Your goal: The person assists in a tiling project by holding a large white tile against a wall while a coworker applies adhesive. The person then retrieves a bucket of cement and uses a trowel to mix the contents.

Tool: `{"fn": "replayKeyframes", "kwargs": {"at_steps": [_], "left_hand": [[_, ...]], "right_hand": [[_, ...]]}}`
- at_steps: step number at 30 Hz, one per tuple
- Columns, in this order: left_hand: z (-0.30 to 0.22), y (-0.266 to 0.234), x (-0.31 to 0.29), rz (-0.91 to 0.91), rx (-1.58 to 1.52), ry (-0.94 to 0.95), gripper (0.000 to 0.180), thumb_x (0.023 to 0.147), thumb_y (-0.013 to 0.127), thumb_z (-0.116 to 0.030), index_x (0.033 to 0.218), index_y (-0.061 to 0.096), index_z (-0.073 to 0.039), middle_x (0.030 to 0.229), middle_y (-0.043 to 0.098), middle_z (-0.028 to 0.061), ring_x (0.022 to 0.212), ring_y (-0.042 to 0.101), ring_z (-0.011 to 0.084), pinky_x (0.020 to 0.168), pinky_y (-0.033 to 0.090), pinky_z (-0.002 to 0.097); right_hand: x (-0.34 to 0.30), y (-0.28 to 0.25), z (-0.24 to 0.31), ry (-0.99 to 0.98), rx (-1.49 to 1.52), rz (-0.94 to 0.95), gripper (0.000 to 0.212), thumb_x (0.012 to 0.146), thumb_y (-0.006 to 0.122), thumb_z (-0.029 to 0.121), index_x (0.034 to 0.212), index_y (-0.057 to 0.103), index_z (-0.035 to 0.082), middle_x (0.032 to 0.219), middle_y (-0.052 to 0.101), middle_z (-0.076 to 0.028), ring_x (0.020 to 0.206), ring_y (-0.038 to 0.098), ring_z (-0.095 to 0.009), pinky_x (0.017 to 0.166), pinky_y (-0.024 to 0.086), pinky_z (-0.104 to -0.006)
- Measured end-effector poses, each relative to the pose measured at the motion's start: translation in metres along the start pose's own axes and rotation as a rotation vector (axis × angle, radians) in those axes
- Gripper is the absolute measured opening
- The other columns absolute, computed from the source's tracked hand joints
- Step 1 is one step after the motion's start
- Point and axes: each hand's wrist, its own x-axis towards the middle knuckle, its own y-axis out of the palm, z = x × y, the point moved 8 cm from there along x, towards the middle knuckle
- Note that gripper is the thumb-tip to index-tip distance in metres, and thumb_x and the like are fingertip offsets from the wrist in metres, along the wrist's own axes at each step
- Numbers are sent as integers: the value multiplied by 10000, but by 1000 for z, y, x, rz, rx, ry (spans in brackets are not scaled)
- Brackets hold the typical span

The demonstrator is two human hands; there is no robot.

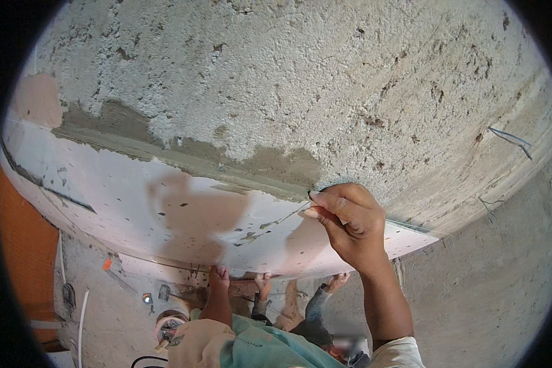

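Observation:
A large pale glossy tile (165,208) leans against a rough concrete wall (300,80), with a band of grey mortar (184,150) along its top edge. My right hand (349,224) pinches the tile's top edge near its right end, fingers curled over the rim. Reaching up from below, my left hand (219,277) has its fingers against the tile's lower edge. Another hand (264,285) and a further one (337,282) also touch that lower edge; whose they are I cannot tell.
A person in a teal garment (270,346) is low beside me. On the floor stand a round bucket with a tool (168,325), a white pipe (83,316) and a black cable (147,359). An orange surface (24,257) is at the left. Thin wires (509,138) stick out of the wall at the right.

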Motion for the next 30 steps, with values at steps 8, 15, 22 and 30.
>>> {"fn": "replayKeyframes", "kwargs": {"at_steps": [8, 15, 22, 30], "left_hand": [[2, -5, 8, 20, 14, 7, 240, 883, 502, -178, 656, 423, -177, 531, 280, -49, 448, 255, 125, 796, 400, 345], [2, 1, -8, -43, -6, -23, 225, 875, 510, -136, 669, 420, -145, 561, 320, -36, 485, 287, 135, 650, 360, 312], [8, 14, -10, 124, -53, -99, 220, 894, 461, -119, 678, 423, -109, 590, 298, 3, 525, 261, 151, 593, 300, 311], [-3, 2, -15, -81, -63, -68, 209, 884, 513, -62, 699, 420, -94, 626, 343, 7, 581, 312, 148, 623, 337, 313]], "right_hand": [[-4, -1, -6, 68, 15, -25, 229, 646, 747, -50, 857, 677, 6, 764, 621, -83, 689, 601, -179, 597, 471, -262], [-6, -1, -7, 19, 31, -43, 190, 652, 729, -14, 820, 653, 32, 760, 613, -91, 676, 584, -253, 589, 456, -318], [-9, -1, -14, 18, 27, -46, 196, 648, 719, -23, 820, 657, 49, 760, 611, -90, 678, 580, -263, 591, 454, -326], [-9, 4, -16, 6, 136, -71, 211, 646, 725, -29, 835, 667, 44, 736, 604, -79, 655, 583, -222, 570, 450, -292]]}}
